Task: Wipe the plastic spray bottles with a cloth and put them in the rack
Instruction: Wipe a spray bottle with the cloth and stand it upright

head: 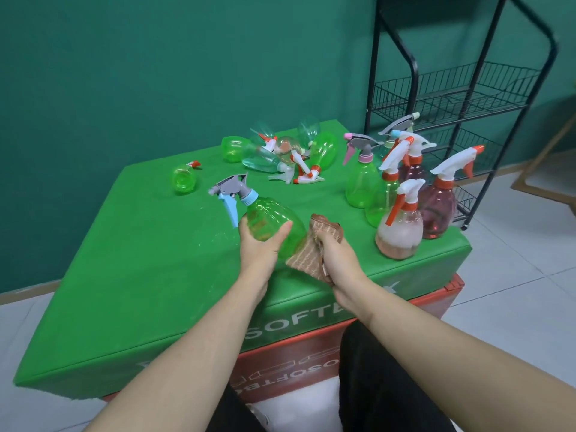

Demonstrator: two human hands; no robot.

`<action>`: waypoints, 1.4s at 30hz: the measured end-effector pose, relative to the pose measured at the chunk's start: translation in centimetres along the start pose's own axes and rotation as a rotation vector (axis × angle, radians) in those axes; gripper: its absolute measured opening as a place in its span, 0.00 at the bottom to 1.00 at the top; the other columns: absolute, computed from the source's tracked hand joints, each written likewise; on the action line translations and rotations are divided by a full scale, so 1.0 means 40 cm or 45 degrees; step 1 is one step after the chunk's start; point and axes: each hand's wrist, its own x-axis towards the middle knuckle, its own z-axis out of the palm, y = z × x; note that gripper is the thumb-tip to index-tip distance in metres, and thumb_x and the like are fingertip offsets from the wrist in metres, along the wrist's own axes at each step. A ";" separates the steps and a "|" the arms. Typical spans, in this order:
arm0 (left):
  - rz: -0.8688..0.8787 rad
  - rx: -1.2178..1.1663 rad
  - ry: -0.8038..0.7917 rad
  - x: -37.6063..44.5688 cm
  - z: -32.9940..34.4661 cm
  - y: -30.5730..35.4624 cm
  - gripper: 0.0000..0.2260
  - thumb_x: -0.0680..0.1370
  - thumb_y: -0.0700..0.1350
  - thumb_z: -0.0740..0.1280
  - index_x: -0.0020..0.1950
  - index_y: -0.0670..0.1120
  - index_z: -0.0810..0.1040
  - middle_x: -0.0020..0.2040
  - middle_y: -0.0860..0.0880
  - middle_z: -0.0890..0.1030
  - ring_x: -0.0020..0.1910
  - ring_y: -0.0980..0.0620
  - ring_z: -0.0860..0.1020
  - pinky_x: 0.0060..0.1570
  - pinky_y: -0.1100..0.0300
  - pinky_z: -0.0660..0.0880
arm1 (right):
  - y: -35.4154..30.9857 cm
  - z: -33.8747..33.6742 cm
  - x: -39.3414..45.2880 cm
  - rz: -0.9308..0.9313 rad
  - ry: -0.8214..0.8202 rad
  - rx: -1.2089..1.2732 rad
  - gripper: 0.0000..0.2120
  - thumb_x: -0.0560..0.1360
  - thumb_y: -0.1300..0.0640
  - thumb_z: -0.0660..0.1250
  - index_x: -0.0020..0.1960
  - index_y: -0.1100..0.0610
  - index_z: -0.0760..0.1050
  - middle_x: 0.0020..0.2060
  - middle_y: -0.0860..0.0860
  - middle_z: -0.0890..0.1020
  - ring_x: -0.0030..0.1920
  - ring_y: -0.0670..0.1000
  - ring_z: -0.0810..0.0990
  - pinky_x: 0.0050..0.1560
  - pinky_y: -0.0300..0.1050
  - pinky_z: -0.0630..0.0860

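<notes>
Only the head view here, so it's all seen from above, looking down at the hands.

A green spray bottle (274,227) with a light blue collar and trigger and a grey nozzle is gripped by the left hand (260,244), fingers and thumb wrapped round its belly. The bottle is tilted, nozzle up and to the left, and held above the green padded block (131,275) rather than set down on it.

A brown striped cloth (307,247) is bunched up in the right hand (338,260), whose fingers are curled tight around it. The cloth is pressed against the bottom right side of the held bottle.

Toward the right side of the block, a group of upright bottles (405,188) is seen: green ones, a pinkish clear one at the front and dark reddish ones behind, mostly with white and orange triggers. At the far edge a heap of lying bottles (280,154) is piled, green and clear, all tangled together. One small green bottle (184,178) lies by itself to the left of the heap, well apart from it.

The black wire rack (461,98) is stood on the floor just beyond the block's far right corner, against the teal wall (156,73). A red block (436,302) with white lettering is stacked under the green one, and pale floor tiles (514,291) are seen on the right.
</notes>
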 end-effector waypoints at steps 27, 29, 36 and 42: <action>0.087 0.320 -0.308 0.167 0.352 0.050 0.48 0.68 0.47 0.83 0.82 0.49 0.59 0.78 0.46 0.67 0.77 0.47 0.65 0.74 0.53 0.63 | -0.002 -0.220 0.105 -0.045 -0.025 -0.112 0.04 0.80 0.54 0.66 0.55 0.48 0.77 0.49 0.50 0.87 0.50 0.51 0.86 0.61 0.55 0.80; 0.090 0.341 -0.311 0.173 0.363 0.043 0.48 0.68 0.47 0.83 0.81 0.49 0.59 0.78 0.45 0.66 0.77 0.46 0.65 0.75 0.52 0.63 | 0.001 -0.220 0.114 -0.040 -0.035 -0.122 0.04 0.80 0.53 0.66 0.54 0.48 0.78 0.49 0.50 0.87 0.51 0.51 0.86 0.62 0.56 0.80; 0.081 0.396 -0.297 0.174 0.381 0.038 0.51 0.66 0.50 0.83 0.81 0.47 0.57 0.78 0.45 0.65 0.76 0.45 0.65 0.76 0.49 0.64 | 0.005 -0.221 0.125 -0.006 -0.041 -0.157 0.08 0.80 0.54 0.65 0.57 0.52 0.79 0.46 0.49 0.88 0.49 0.50 0.87 0.61 0.54 0.80; 0.075 0.405 -0.322 0.150 0.324 0.043 0.48 0.68 0.51 0.82 0.81 0.49 0.59 0.78 0.46 0.63 0.76 0.46 0.65 0.75 0.48 0.64 | 0.013 -0.202 0.099 0.026 -0.032 -0.164 0.10 0.79 0.53 0.65 0.59 0.52 0.79 0.49 0.52 0.87 0.50 0.52 0.86 0.62 0.56 0.80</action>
